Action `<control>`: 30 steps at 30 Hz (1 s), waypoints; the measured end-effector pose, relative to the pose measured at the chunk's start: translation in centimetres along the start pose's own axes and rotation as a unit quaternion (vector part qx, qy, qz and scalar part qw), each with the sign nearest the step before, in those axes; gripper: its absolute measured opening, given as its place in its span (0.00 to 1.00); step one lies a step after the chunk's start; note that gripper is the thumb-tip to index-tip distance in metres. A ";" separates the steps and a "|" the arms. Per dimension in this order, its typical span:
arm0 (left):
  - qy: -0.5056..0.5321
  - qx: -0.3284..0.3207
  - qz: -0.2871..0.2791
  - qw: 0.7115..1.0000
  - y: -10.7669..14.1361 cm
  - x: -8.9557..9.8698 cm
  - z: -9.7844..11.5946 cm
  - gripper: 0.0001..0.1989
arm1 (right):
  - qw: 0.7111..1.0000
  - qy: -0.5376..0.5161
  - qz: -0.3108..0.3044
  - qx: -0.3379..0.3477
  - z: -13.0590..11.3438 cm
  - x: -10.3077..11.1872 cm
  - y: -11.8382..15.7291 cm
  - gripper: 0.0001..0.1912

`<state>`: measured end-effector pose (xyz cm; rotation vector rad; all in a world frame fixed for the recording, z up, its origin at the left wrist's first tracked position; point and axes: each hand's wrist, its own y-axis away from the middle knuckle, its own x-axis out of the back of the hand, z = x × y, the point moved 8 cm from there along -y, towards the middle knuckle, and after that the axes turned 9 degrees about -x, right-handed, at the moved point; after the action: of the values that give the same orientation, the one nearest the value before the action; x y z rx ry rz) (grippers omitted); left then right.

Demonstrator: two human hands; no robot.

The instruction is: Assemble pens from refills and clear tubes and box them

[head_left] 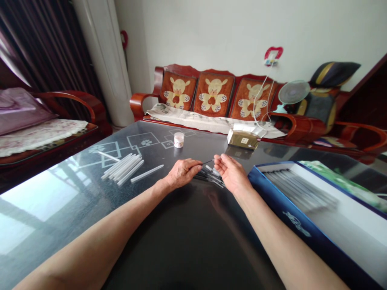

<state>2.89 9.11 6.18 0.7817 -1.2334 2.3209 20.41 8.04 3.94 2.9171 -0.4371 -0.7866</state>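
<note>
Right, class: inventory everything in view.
Table: one, black, centre
White sticks: several, white, table's left
Thin rod: one, dark, centre, raised
Loose rods: several, mostly dark, below it
Tub: one, white, table's far side
Tissue box: one, brownish, tub's right
Open box: one, blue, right
Boxed rods: several, greyish, inside it
Sofa: one, reddish, behind table
Cushions: three, orange, on sofa
Fan: one, pale, back right
Armchairs: two, reddish, left and right
Curtain: one, purple, back left
Wall: one, pale, back
Left hand: one, bare, holding thin rod
Right hand: one, bare, at rod's end

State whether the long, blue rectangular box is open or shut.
Open: the blue box shows its white interior, with slim greyish rods lying inside.
</note>
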 end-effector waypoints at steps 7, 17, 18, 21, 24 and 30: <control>0.006 -0.012 -0.004 1.000 -0.1 -0.7 0.3 0.19 | 0.975 0.201 0.020 0.090 0.0 -0.1 0.1 0.15; 0.004 0.021 0.034 0.999 0.3 -0.4 -0.8 0.16 | 0.755 0.595 0.047 0.273 -2.2 -0.5 -0.5 0.13; 0.002 0.022 0.035 0.999 0.3 -0.4 -0.9 0.16 | 0.743 0.609 0.058 0.272 -2.4 -0.1 -0.8 0.13; -0.008 0.026 0.033 0.999 0.3 -0.4 -1.0 0.15 | 0.716 0.643 0.082 0.261 -3.4 1.2 -1.7 0.12; -0.026 0.017 0.023 0.999 0.4 -0.4 -0.9 0.15 | 0.700 0.672 0.074 0.231 -4.1 2.7 -2.1 0.09; -0.051 -0.042 -0.025 0.997 0.6 -1.4 0.1 0.15 | 0.659 0.715 -0.011 0.233 -3.7 3.9 -0.2 0.09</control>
<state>3.63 8.62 4.99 0.9018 -1.3312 2.1978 25.54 7.16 5.26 2.7587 -0.3758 1.8269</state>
